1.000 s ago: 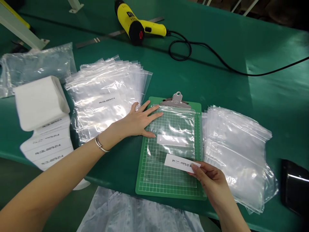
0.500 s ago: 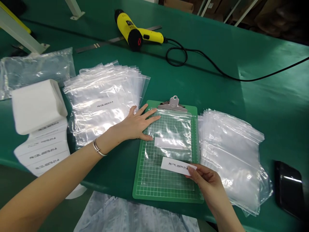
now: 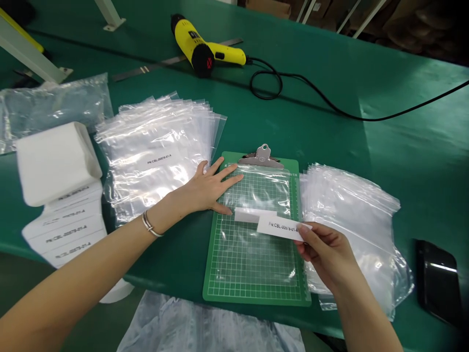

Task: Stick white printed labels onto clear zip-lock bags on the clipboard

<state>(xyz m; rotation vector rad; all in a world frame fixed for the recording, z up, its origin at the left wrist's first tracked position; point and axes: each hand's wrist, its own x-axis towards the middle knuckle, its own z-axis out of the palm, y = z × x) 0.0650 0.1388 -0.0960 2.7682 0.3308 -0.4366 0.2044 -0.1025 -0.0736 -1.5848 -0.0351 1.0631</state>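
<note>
Right hand (image 3: 330,256): fingers pinch a white label (image 3: 282,228) printed PN:CBL-00578-01-A, now raised from low on the bag to mid-bag, its end over a white strip (image 3: 252,214). Zip bag (image 3: 256,254) lies on a green clipboard (image 3: 256,297). Left hand (image 3: 205,188): flat, fingers spread, ungripped, fingertips on the bag's upper left.

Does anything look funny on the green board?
Yes, a little. The white strip on the bag on the clipboard looks blank, but the bags in the left stack show printing, and so does the label in the right hand.
</note>
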